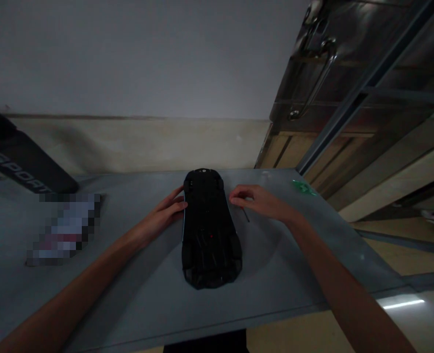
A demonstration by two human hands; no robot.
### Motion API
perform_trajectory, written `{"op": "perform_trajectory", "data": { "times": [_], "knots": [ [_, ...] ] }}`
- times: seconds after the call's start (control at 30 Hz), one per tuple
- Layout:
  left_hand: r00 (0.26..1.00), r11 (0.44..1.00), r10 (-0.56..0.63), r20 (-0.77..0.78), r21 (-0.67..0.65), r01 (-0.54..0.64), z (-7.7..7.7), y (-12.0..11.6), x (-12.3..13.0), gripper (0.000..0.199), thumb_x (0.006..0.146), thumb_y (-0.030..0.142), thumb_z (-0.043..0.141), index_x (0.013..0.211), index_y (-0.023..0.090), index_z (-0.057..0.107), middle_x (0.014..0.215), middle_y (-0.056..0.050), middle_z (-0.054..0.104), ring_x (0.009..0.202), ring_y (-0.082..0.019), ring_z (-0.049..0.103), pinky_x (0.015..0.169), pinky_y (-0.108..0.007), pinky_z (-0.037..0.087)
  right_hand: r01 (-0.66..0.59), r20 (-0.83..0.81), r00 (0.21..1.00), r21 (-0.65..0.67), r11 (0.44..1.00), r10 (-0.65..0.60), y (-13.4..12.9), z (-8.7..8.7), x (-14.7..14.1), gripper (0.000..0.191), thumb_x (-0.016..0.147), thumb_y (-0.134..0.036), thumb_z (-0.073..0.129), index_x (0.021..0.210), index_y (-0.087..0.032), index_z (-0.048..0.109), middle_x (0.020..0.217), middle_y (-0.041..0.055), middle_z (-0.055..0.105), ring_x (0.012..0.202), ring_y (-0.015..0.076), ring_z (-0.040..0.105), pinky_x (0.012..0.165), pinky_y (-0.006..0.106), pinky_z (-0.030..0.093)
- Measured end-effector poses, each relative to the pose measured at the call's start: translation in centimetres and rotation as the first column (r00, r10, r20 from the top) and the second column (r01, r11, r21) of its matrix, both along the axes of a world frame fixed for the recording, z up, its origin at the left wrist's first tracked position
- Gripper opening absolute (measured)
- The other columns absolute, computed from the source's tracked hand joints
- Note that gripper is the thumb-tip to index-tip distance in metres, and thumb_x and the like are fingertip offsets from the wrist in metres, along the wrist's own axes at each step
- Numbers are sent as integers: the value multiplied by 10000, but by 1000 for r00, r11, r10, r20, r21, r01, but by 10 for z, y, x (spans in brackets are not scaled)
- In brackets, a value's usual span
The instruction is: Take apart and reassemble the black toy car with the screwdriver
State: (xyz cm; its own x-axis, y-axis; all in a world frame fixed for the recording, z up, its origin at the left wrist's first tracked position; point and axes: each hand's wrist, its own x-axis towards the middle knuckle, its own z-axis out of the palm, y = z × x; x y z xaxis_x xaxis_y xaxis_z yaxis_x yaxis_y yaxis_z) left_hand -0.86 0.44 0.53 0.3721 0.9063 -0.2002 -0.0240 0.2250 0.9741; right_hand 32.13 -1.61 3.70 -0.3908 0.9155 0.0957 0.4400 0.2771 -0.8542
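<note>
- Car (209, 220): dark, underside up, lying lengthwise on the grey table (276, 279); wheels show at its corners, a small red dot on the underside, broader-looking end toward the wearer.
- Left hand (167, 210): at the car's left flank, partly open, fingers loosely extended; fingertips touch the side, no grasp around it.
- Right hand (255, 198): just beside the car's right flank, fingers curled in, thumb near the index finger. Cannot tell whether it has hold of anything.
- Tool (245, 214): right of the car, below the right hand; bit of red at the hand end, thin dark shaft slanting toward the wearer. Gripped or lying loose: cannot tell.
- Packet (303, 187): green, shiny, well to the right of the car, near the table's far right corner.
- Bottle (22, 157): dark, marked "SPORT", tilted in view, far left of the car.
- Pixelated item (64, 228): left of the car, near the bottle; details hidden.
- Wall (147, 63): beyond the car. Metal door (349, 44) with handle (322, 81): beyond it to the right.
</note>
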Motion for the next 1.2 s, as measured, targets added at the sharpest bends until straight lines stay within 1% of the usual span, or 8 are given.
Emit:
{"op": "perform_trajectory", "data": {
  "times": [0.07, 0.13, 0.33, 0.5, 0.7, 0.9, 1.03, 1.2],
  "knots": [
    [1000, 1000, -1, 0, -4, 1, 1, 0, 0, 918, 890, 476, 898, 1738, 344, 574, 1571, -88, 768, 1601, -394, 595, 1329, -527, 478, -19, -85, 996, -51, 999, 14, -2, 5, -4, 327, 975, -591, 760, 941, -267, 792, 895, 14, 735, 833, 210, 667, 849, 374, 553],
    [1000, 1000, 4, -1, 0, -4, 1, 0, 1, 921, 879, 479, 904, 1731, 342, 581, 1575, -92, 765, 1588, -390, 610, 1319, -524, 487, -36, -129, 991, -78, 996, 26, -4, 7, -8, 345, 946, -616, 793, 935, -271, 799, 898, 8, 748, 851, 209, 681, 857, 367, 566],
    [1000, 999, -7, -9, 51, 8, 0, 0, 1, 863, 890, 499, 883, 1697, 337, 622, 1530, -109, 788, 1542, -400, 649, 1282, -542, 521, -33, -121, 992, -120, 992, 19, -3, 2, -13, 361, 898, -629, 845, 950, -271, 844, 967, 23, 817, 941, 226, 733, 908, 378, 594],
    [1000, 998, -11, -15, 58, 12, -1, 0, 1, 852, 900, 507, 874, 1700, 358, 621, 1511, -96, 795, 1528, -398, 653, 1281, -563, 513, -39, -148, 989, -146, 989, 17, -5, 1, -15, 308, 913, -579, 835, 941, -273, 819, 963, 17, 789, 936, 216, 720, 931, 385, 585],
    [1000, 999, -5, -23, 44, 6, 0, -1, 1, 890, 884, 532, 891, 1710, 358, 611, 1506, -94, 799, 1546, -407, 638, 1285, -547, 506, -79, -213, 976, -166, 983, 43, -6, 2, -17, 300, 901, -530, 864, 1002, -275, 742, 923, -22, 677, 871, 182, 641, 852, 335, 537],
    [1000, 999, -12, 0, 39, 12, -4, 2, 1, 893, 883, 514, 897, 1711, 347, 608, 1533, -109, 782, 1552, -401, 637, 1304, -544, 489, -75, -204, 978, -169, 983, 40, -5, 1, -18, 351, 907, -579, 862, 1005, -273, 721, 896, -30, 623, 828, 176, 569, 786, 322, 482],
    [1000, 999, -17, 13, 35, 17, -7, 4, 0, 943, 871, 502, 904, 1740, 347, 571, 1531, -109, 783, 1554, -401, 634, 1308, -546, 485, -74, -211, 977, -188, 979, 33, -4, -2, -20, 366, 899, -586, 858, 1003, -269, 708, 855, -43, 591, 763, 163, 524, 729, 317, 439],
    [1000, 1000, -18, 14, 22, 18, -5, 3, 1, 992, 863, 514, 911, 1761, 324, 537, 1558, -113, 769, 1568, -399, 619, 1324, -541, 468, -89, -265, 964, -198, 976, 34, 0, -7, -21, 378, 889, -578, 879, 1004, -270, 694, 810, -52, 576, 709, 151, 505, 678, 306, 408]
  ]
}}
